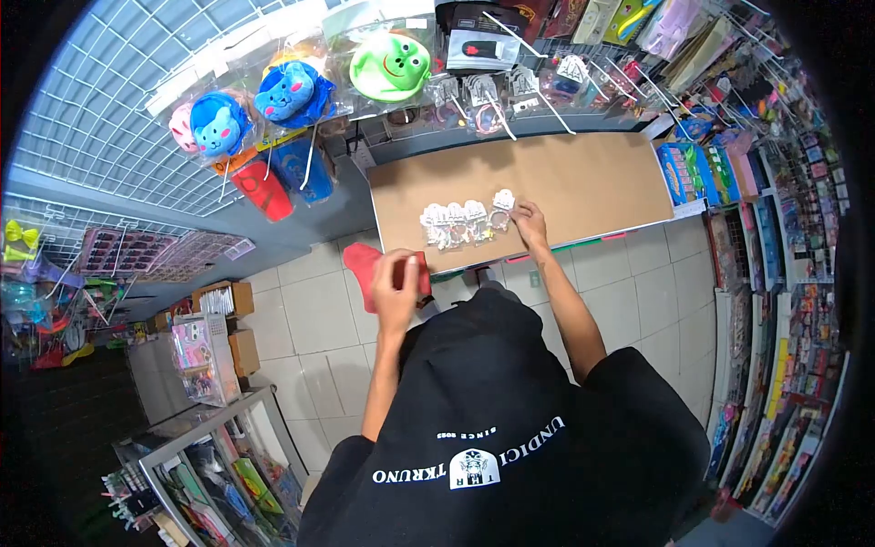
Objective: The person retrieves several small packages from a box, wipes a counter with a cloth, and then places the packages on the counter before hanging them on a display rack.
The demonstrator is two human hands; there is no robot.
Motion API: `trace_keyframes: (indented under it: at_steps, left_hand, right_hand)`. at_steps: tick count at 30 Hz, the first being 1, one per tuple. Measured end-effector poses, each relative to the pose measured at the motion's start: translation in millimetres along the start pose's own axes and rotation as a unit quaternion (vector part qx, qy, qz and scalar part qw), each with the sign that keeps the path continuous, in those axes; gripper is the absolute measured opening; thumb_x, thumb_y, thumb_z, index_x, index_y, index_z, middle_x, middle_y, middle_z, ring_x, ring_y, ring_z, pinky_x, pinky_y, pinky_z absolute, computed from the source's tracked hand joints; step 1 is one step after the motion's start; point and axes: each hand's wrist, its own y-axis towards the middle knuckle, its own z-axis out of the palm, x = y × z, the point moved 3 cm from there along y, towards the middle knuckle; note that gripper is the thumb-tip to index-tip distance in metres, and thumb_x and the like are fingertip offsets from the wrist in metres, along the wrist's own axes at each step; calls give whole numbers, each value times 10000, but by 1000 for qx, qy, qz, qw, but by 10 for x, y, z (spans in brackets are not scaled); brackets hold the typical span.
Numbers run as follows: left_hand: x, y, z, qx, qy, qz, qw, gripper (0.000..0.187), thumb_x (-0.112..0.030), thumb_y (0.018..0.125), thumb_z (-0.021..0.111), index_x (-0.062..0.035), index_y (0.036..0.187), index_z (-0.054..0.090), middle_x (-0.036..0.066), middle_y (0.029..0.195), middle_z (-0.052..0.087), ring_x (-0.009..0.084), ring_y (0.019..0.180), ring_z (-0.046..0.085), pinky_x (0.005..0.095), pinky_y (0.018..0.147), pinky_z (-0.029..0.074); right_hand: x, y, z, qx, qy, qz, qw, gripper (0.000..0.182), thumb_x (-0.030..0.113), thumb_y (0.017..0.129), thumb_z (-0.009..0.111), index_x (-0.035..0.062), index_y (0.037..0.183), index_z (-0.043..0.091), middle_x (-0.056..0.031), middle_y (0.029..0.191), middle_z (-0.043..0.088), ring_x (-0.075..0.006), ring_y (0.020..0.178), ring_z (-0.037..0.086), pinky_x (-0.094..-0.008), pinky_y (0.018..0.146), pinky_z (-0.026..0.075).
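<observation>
Reaching over the bench, we set our right fingers at the edge of a carded packet, just right of the packet row; our left hand curls near the bench's corner. We cannot tell whether either grips.

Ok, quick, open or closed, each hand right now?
Left hand: fingers curled by a red object; grip can't be told.
Right hand: fingertips at the rightmost white-topped packet; grip can't be told.
</observation>
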Motion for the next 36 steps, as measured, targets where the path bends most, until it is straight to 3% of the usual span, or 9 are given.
trace_keyframes:
  at_steps: [2,5,8,12,17,23,26,31,36]
  left_hand:
    - [96,13,-239,-77,8,-15,997,263,-125,886,654,-2,1113,605,152,1113,607,287,1013,593,378,910,458]
    - [14,61,-506,-100,226,90,965,386,-192,885,664,1,1209,581,207,1194,576,378,1084,568,418,952,441]
    - [473,15,-482,75,159,-45,983,409,-225,904,636,7,1235,571,245,1185,596,402,1106,571,424,944,447]
    - [418,31,-439,55,109,-44,992,323,-192,947,565,5,1198,610,249,1084,650,413,1028,618,436,890,480]
    - [230,20,-484,-29,142,47,988,242,-79,954,534,8,1155,637,229,1057,665,366,965,654,402,840,504]
    - [-618,107,-481,79,-54,63,993,235,-82,933,587,-1,1145,645,163,1010,689,216,922,663,334,805,507]
    - [-635,94,-17,158,-214,-87,960,263,-132,911,641,6,1136,651,137,994,694,127,837,619,287,744,501]
    - [-709,248,392,234,-56,84,967,220,-111,891,621,-16,1084,665,165,1006,690,276,929,661,355,845,500]
    - [50,652,1207,327,12,96,940,252,-53,860,532,-42,1084,647,166,1130,645,370,1097,572,426,924,446]
  right_hand:
    - [203,-104,-97,-101,-146,-142,974,318,216,837,698,47,1100,634,-101,1004,690,-243,880,663,-326,853,493]
    - [493,-373,-137,-43,-139,-208,967,312,203,857,684,52,1120,611,-103,1065,653,-249,932,645,-334,843,492]
    - [815,-836,119,150,-34,-93,984,352,210,861,685,49,1156,583,-125,1113,622,-242,1001,616,-327,840,489]
    - [1366,-1625,638,286,23,-223,932,478,334,887,669,13,1219,544,-153,1171,580,-246,1063,581,-357,899,469]
    - [1909,-1955,700,287,-32,-346,893,793,423,795,747,20,1380,394,-187,1363,440,-333,1289,429,-421,1075,349]
    - [2362,-2093,157,235,21,-449,862,1074,380,667,858,24,1470,238,-191,1463,344,-329,1361,350,-435,1123,293]
    - [2200,-2077,39,281,156,-306,896,991,245,692,843,5,1459,264,-180,1433,392,-280,1325,403,-395,1098,329]
    - [1362,-1753,-381,44,200,-249,947,692,13,775,670,-1,1405,384,-142,1333,509,-235,1229,498,-361,1059,375]
    - [964,-1172,-966,36,205,-154,966,578,-12,794,629,48,1348,475,-121,1301,545,-231,1189,540,-353,1028,411]
